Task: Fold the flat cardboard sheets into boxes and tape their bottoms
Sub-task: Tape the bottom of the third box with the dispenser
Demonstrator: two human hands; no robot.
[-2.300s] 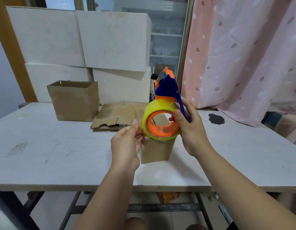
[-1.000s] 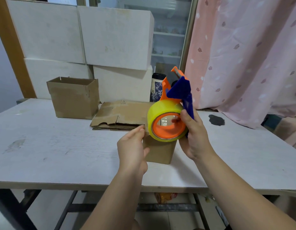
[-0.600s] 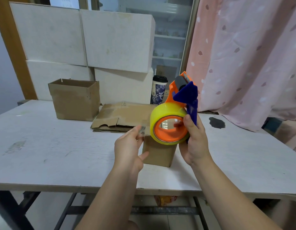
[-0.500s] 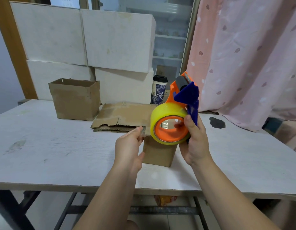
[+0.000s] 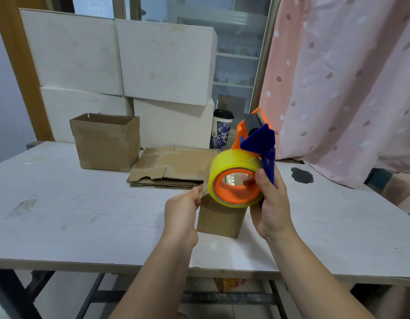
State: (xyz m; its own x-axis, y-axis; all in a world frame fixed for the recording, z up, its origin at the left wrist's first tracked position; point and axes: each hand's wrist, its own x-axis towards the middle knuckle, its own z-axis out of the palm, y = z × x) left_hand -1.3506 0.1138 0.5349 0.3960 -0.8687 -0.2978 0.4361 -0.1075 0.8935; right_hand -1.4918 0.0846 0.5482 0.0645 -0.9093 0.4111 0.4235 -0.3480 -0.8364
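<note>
The white table (image 5: 84,215) is the widest thing we see, and we take the small brown box (image 5: 220,219) standing near its front edge as our mark; the scuffed top spreads out on every side of that box. Far behind the box and to the right, a pink curtain (image 5: 337,77) hangs down past the table's back edge. Behind the box and to the left, four big white cartons (image 5: 162,61) are stacked two on two. In front of them, well to the left of the box and behind it, an open-topped cardboard box (image 5: 105,143) stands upright. Just behind the small box lies a pile of flat cardboard sheets (image 5: 174,166), not yet folded. In the air right above the box we see a tape dispenser (image 5: 256,139) with an orange frame, a blue handle and a yellow tape roll (image 5: 222,162); the roll hides the box's top, so we cannot tell how its flaps lie. The person's right hand (image 5: 273,208), just right of the box and above it, is wrapped around the blue handle, its thumb at the orange core. The left hand (image 5: 181,210), just left of the box, pinches the loose tape end (image 5: 204,189) between thumb and fingertips, close beside the roll. Behind the box, beyond the sheets, a lidded paper cup (image 5: 221,132) stands upright. To the right of the box and behind it, a dark blotch (image 5: 301,174) marks the tabletop
</note>
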